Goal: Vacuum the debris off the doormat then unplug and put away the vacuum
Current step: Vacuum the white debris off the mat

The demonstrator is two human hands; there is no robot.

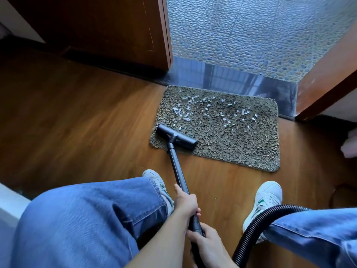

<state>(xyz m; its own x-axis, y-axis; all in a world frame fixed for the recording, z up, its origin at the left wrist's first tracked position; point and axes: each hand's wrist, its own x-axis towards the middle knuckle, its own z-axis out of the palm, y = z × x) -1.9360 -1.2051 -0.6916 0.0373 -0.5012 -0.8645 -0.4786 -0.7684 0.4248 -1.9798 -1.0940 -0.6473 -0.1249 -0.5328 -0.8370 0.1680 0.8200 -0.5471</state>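
Olive-brown shaggy rectangular doormat (231,149) lies flat on the brown wood-plank floor (77,113), approx 1 o'clock from frame centre, far long edge just beside the glossy dark stone threshold strip (231,78). Small white flaky debris bits (185,113) are scattered across the mat's far half, thickest twd its 10 o'clock corner; the near half looks mostly bare pile. Black T-shaped vacuum floor nozzle (176,137) sits on the mat's 8 o'clock corner, angled, w/ a few flakes just beside its far edge. Black straight vacuum wand (174,163) runs from the nozzle back twd 6 o'clock into both hands. Left hand (186,203) is wrapped round the wand, thumb laid along the tube pointing at the nozzle. Right hand (209,242) sits just behind it at 6 o'clock, fingers curled round the thicker black grip end. Black ribbed flexible hose (251,227) arcs from below the right hand out to 4 o'clock, passing over the right leg. Blue denim jeans (87,219) fill 7 o'clock; white sneakers w/ green trim, left (152,176) and right (267,196), are on the floor either side of the wand. Dark brown wooden door (96,26) is at 11 o'clock, blue-grey pebble-pattern tile floor (251,26) at 12–1 beyond the threshold.
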